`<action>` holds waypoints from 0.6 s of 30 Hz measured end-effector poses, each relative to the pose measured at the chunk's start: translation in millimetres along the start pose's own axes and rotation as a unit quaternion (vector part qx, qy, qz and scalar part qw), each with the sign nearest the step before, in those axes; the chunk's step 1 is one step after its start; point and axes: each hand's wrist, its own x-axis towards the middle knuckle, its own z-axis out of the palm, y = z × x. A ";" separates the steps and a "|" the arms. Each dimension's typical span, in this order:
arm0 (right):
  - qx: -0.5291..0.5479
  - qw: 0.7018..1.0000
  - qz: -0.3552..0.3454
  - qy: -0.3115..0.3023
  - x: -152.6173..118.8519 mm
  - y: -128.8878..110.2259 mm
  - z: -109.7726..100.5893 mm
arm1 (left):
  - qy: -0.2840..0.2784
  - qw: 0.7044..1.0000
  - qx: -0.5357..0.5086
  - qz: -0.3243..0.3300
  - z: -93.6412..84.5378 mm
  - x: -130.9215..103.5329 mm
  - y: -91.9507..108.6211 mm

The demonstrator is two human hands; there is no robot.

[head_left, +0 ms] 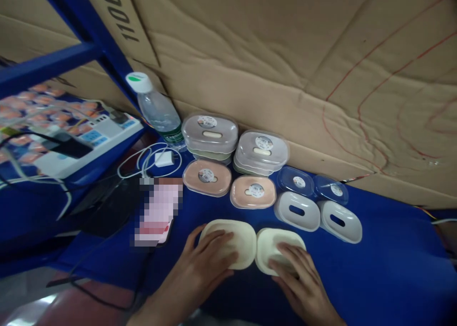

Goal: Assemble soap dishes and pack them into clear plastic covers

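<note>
Two cream oval dishes lie side by side on the blue table (392, 250), their inner ends nearly touching. Over the left cream dish (246, 242) is my left hand (209, 257), its fingers curled over the rim and into the hollow. The right cream dish (266, 254) is gripped by my right hand (298, 276), with fingertips inside and the thumb side at the near edge. Just beyond them sit two pink lidded boxes (207, 177) (253, 192), and to the right two white slotted trays (297, 212) (342, 221).
Stacked lidded boxes (210, 131) (262, 150) and clear lids (295, 181) (331, 189) stand along the cardboard wall (285, 54). A water bottle (159, 112), white charger (164, 159), phone (159, 212) and power strip (93, 143) are at the left.
</note>
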 end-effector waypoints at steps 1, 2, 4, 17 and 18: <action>-0.002 1.000 0.016 0.017 -6.2 3.6 -7.5 | 0.006 1.000 -0.009 0.011 -0.6 7.5 6.8; -0.007 0.999 0.036 0.040 -11.9 8.4 -15.7 | 0.007 1.000 -0.015 0.022 -0.1 17.3 14.6; -0.026 0.993 0.082 0.084 -21.4 22.0 -32.5 | 0.006 0.999 -0.022 0.044 6.0 43.3 31.3; -0.199 0.957 0.167 0.127 -18.6 124.0 -50.8 | -0.059 0.986 0.106 0.114 94.9 179.8 50.7; -0.187 0.959 0.164 0.135 -16.1 120.1 -48.7 | -0.050 0.986 0.116 0.106 85.6 172.1 48.6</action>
